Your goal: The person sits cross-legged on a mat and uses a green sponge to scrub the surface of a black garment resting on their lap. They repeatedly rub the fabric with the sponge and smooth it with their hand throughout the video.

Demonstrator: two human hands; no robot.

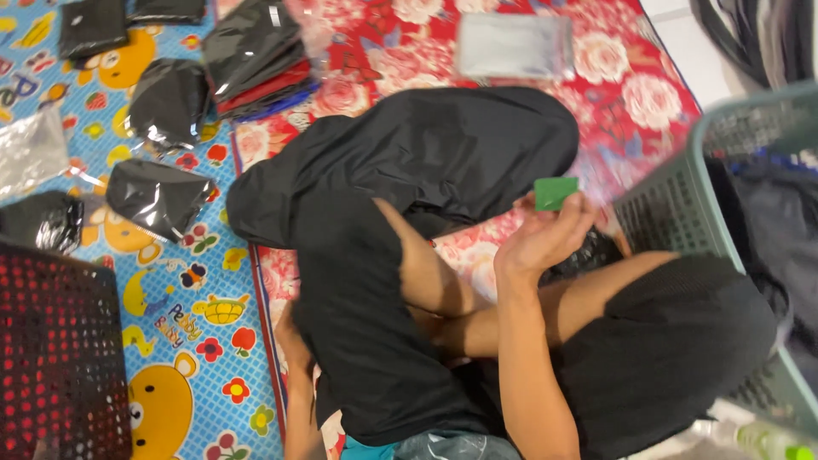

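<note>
Approx. mid-job: several bagged black garments (158, 196) done on floor mat, right hand (545, 234) pinching green card (555, 192) above unbagged black garment (426, 162) on lap, left hand hidden—state can't tell; basket (682, 196) pending.

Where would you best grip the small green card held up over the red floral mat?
Probably by the green card's lower edge, from below, as the right hand's fingertips pinch it now: it is thin and flat, and its other edges stand free above the black garment.
</note>
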